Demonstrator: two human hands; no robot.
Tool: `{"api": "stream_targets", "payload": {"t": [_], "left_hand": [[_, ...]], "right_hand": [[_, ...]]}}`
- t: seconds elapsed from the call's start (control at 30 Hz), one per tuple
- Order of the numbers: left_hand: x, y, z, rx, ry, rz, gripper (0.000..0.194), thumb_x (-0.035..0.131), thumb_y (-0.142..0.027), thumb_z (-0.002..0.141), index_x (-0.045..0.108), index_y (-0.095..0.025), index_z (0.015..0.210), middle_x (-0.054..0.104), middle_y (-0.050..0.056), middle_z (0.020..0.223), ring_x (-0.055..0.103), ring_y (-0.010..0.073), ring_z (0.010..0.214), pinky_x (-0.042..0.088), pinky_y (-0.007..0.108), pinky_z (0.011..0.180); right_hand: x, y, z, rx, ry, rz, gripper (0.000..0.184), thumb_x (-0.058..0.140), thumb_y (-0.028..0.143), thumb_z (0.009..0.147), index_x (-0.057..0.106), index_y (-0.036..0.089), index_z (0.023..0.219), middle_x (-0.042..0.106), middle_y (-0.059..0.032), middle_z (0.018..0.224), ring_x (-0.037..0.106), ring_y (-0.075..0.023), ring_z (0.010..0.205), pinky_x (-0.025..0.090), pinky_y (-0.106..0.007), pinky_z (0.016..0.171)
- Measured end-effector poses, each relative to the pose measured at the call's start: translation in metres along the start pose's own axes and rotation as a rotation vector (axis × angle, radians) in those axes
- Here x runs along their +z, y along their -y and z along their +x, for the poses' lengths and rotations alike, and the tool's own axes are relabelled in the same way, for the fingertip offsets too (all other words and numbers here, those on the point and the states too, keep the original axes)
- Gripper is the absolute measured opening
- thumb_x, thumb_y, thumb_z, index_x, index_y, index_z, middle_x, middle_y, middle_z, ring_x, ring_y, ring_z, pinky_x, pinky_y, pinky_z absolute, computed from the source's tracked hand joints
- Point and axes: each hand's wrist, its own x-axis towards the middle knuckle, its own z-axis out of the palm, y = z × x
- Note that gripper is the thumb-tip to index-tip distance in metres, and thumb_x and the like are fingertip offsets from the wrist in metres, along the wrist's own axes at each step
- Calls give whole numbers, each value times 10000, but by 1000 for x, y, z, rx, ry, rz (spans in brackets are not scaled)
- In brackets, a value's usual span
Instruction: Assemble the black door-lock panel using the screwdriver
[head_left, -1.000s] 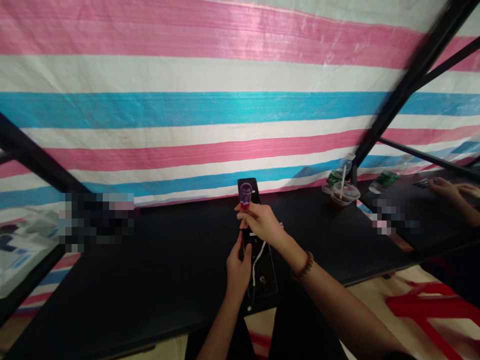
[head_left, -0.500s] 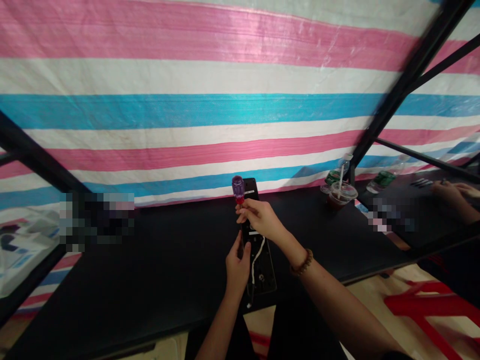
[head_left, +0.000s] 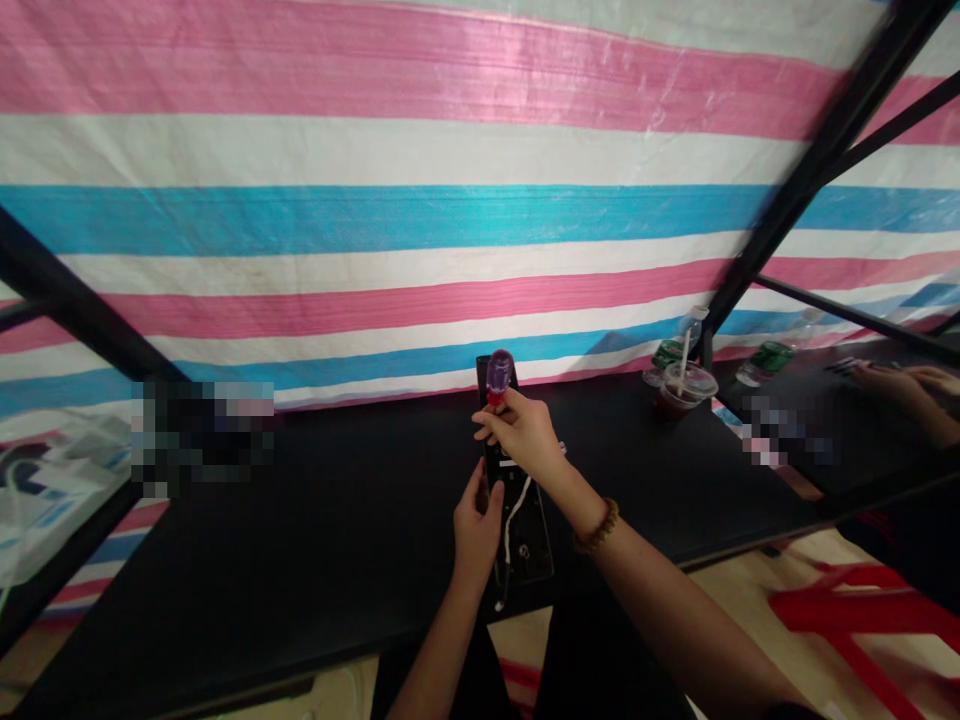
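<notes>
Right hand [head_left: 521, 435], closed narrowly around a purple-handled screwdriver [head_left: 499, 372], handle upright, just above the black rectangular device [head_left: 537, 550]. Left hand [head_left: 477, 525], fingers extended against the device's left edge; firmness of grip not discernible. White wire [head_left: 510, 525] lying along the device. Black bench [head_left: 300, 530] beneath the device. Lidded plastic cup [head_left: 679, 392] with straw and green-labelled bottle [head_left: 671, 352], well right of the device.

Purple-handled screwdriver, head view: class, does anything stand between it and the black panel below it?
Nothing separate blocks it. The right hand grips the purple-handled screwdriver and hides its tip above the black panel. The left hand is at the panel's left edge, and a white wire lies lower on the panel.
</notes>
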Motion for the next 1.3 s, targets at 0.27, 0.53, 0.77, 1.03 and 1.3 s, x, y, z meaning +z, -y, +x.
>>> {"api": "stream_targets", "payload": {"t": [0.27, 0.53, 0.77, 1.03, 1.3], "left_hand": [[0, -9, 7, 14, 62, 32, 815, 639, -353, 867, 280, -192, 1581, 745, 84, 1084, 738, 220, 938, 586, 376, 868], [-5, -32, 21, 364, 106, 506, 560, 524, -307, 937, 498, -177, 1481, 708, 140, 1240, 682, 270, 1112, 515, 394, 985], [-7, -50, 18, 375, 134, 860, 528, 440, -327, 986, 503, -168, 1486, 735, 133, 938, 705, 263, 870, 536, 344, 826], [-23, -43, 34, 280, 209, 440, 482, 550, -358, 940, 610, -203, 1392, 752, 115, 1203, 736, 252, 989, 545, 376, 959], [-30, -18, 45, 172, 187, 215, 403, 534, -346, 920, 713, -169, 1234, 790, 96, 1081, 755, 235, 914, 599, 391, 869]], "right_hand": [[-4, -3, -7, -82, 17, 7, 172, 612, 375, 904, 592, 219, 834, 717, -18, 773, 747, -172, 651, 599, -259, 596], [-8, -7, -26, 1, -252, -38, 280, 716, 474, 846, 593, 227, 894, 725, -22, 699, 743, -219, 596, 614, -311, 577], [-16, -37, -49, 115, -634, 235, 400, 713, 583, 827, 583, 205, 830, 749, -63, 695, 757, -247, 641, 642, -377, 689], [-94, -93, -68, 333, -691, -183, 572, 270, 732, 903, 516, 219, 835, 548, 40, 546, 505, -136, 374, 413, -266, 409], [-136, -101, -59, 431, -352, -624, 135, 709, 303, 761, 671, 209, 672, 652, -56, 631, 642, -213, 666, 405, -286, 622]]}}
